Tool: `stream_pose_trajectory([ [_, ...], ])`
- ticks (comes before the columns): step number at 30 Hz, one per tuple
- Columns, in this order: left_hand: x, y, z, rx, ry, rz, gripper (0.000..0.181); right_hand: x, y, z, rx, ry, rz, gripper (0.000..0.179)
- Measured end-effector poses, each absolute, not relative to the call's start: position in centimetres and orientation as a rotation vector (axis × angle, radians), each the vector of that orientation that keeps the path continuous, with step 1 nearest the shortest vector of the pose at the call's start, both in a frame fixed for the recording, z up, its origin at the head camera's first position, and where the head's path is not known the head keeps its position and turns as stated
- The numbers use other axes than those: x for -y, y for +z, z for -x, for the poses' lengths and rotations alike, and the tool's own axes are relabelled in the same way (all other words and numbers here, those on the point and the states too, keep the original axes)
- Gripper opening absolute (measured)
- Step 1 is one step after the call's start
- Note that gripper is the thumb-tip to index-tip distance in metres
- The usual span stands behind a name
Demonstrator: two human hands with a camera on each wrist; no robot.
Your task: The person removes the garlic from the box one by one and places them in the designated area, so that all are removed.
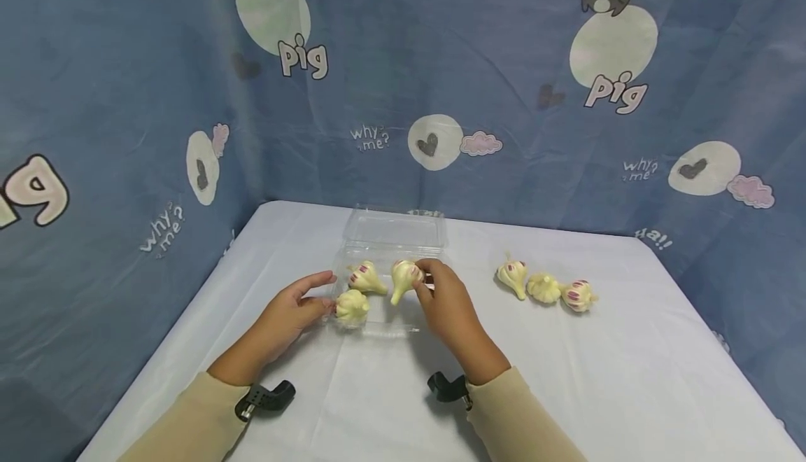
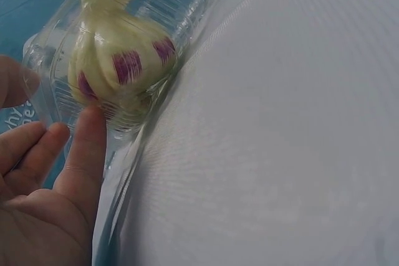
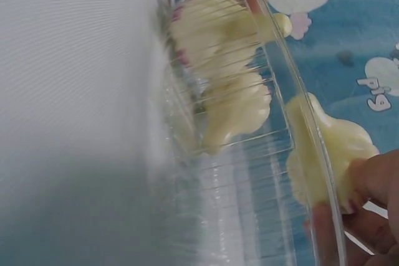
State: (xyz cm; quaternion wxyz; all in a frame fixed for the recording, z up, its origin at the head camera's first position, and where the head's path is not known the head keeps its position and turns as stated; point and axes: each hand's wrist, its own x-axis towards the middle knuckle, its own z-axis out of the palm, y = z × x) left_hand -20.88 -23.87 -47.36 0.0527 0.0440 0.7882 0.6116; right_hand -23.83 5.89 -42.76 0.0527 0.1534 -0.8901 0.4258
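In the head view a clear plastic clamshell box (image 1: 387, 322) stands on the white table with its lid (image 1: 395, 229) folded back. Two garlic bulbs lie in its left part, one behind (image 1: 365, 278) and one in front (image 1: 350, 306). My right hand (image 1: 450, 304) pinches another garlic bulb (image 1: 404, 280) between thumb and fingers, above the box's right half. The right wrist view shows this held bulb (image 3: 340, 147) at the rim. My left hand (image 1: 292, 313) touches the box's left wall, thumb in front and fingers spread; in the left wrist view a fingertip meets the plastic beside a bulb (image 2: 118, 60).
Three more garlic bulbs sit in a row on the table to the right: left (image 1: 513, 276), middle (image 1: 544, 288) and right (image 1: 578, 296). A blue printed cloth (image 1: 352, 91) hangs behind and to the sides of the white tabletop (image 1: 630, 392).
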Motion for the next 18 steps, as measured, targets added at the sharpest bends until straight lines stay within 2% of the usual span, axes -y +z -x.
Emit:
stream_pose_trajectory([
  [18,23.6,-46.9,20.7,-2.418,1.838,-0.132,0.059,-8.6,-43.3,23.4,2.548,1.368,-0.273,0.035],
])
